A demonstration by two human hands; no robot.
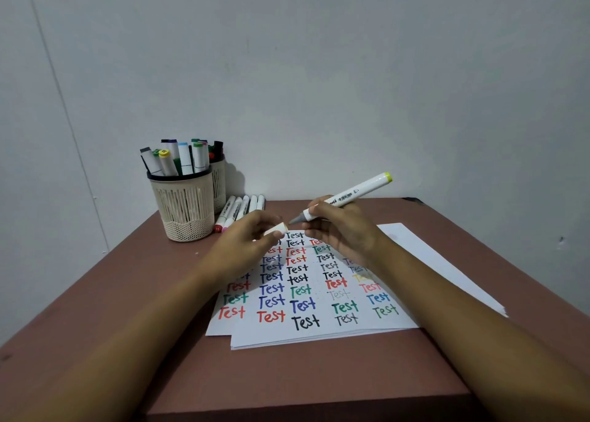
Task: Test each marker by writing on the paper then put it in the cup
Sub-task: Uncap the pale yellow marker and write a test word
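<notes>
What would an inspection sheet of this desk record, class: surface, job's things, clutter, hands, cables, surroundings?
Surface: brown table, paper stack covered in coloured "Test" words.
Job's things: uncapped marker, its cap, cup full of markers, loose markers lying beside it.
Clutter: second cup behind the first.
Hands: left hand pinches the cap; right hand grips the marker.
Cables: nothing seen.
Surroundings: plain wall.

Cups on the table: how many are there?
2. The front cup stands at the far left of the table, full of markers; the back cup is partly hidden behind it.
</notes>
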